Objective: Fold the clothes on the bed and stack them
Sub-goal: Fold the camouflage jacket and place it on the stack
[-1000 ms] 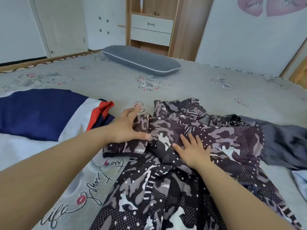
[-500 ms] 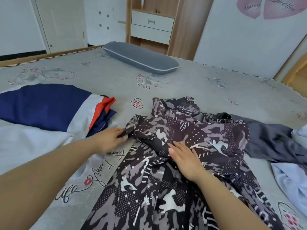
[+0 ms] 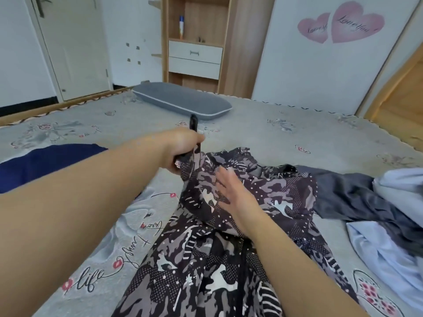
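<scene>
Mid-fold on the bed (image 3: 263, 133), the left hand (image 3: 183, 145) grips a lifted corner of the patterned garment (image 3: 206, 259) while the flat, open right hand (image 3: 231, 193) presses it; next, lay that corner across.

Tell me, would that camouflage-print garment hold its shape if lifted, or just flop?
Probably flop: the camouflage-print garment lies in soft creases, and the part the left hand grips hangs limp. It looks thin, so likely light. The right hand lying flat on it suggests it would shift if pushed.
</scene>
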